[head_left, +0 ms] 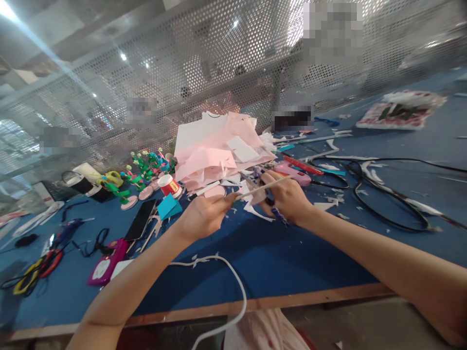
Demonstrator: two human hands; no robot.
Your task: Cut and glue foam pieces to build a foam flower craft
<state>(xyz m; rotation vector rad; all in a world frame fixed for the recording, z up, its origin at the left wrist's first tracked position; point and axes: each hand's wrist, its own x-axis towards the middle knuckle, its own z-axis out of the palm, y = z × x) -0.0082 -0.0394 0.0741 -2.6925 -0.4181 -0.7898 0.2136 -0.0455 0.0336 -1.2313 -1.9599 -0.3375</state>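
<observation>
My left hand [204,214] pinches the left end of a thin pale stick [260,187], with fingertips pressed together. The stick slants up to the right and passes in front of my right hand [288,197]. That hand is closed around the dark blue handles of a pair of scissors [269,194], whose blades point up and left behind the stick. Whether the blades touch the stick I cannot tell. White paper scraps [251,204] lie under and beside the scissors. Behind both hands is a heap of pink and white paper sheets [207,160].
Left of my hands are a red-and-white paper cup [168,185], blue paper squares [170,208], a phone [141,219], a purple box [108,262] and green twisted figures [144,170]. Black cables [386,214] curl at right. A white cable [239,287] hangs over the front edge.
</observation>
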